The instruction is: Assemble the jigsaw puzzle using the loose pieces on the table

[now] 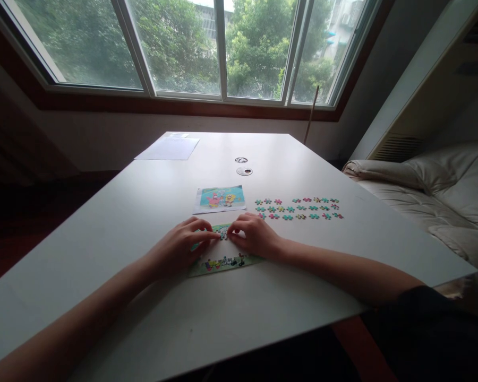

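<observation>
A partly built jigsaw puzzle (pixel 223 262) lies on the white table (pixel 143 212) in front of me. My left hand (pixel 179 246) rests on its left part, fingers curled, fingertips touching a small piece (pixel 223 232) at the puzzle's top edge. My right hand (pixel 255 233) meets it from the right, fingers bent down onto the same piece. Just beyond lies a cartoon reference picture (pixel 220 198). To its right, several loose puzzle pieces (pixel 298 208) are laid out in rows.
A white sheet of paper (pixel 168 147) lies at the table's far left. Two round cable ports (pixel 242 165) sit mid-table. A wide window (pixel 191 48) runs behind, a thin stick (pixel 311 114) leans at the far corner, and a cream sofa (pixel 434 185) stands right.
</observation>
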`<state>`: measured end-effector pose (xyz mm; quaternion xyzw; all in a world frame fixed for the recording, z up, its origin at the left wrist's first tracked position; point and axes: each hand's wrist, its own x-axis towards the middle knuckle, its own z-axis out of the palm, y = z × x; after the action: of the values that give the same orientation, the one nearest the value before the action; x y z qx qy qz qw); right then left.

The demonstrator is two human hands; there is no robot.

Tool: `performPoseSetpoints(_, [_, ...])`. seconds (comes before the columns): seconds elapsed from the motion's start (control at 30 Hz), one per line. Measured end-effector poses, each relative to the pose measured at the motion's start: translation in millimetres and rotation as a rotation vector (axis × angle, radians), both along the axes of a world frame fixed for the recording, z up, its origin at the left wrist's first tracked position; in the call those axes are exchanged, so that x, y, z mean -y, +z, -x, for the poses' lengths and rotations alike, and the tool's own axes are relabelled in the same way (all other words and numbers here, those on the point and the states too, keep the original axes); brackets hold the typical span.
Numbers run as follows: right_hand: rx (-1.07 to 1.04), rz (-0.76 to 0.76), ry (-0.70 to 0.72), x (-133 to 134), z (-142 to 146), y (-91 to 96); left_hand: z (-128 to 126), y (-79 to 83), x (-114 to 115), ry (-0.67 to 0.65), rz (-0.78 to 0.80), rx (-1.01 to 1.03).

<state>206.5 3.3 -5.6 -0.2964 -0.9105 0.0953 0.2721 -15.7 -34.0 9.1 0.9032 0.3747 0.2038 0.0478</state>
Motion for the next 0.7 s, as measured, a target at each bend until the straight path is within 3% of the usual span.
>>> performPoseSetpoints(0.27, [0.059, -0.099, 0.034, 2, -3, 3.0, -2, 1.7, 1, 0.025, 0.009, -0.025])
performPoseSetpoints(0.53, [0.000, 0.010, 0.082, -2, -6, 11.7, 1, 0.0, 0, 0.012, -0.004, -0.027])
performPoseSetpoints(0.7, [0.021, 0.050, 0.063, -1, -26, 19.9, 1, 0.9, 0, -0.001, -0.008, -0.022])
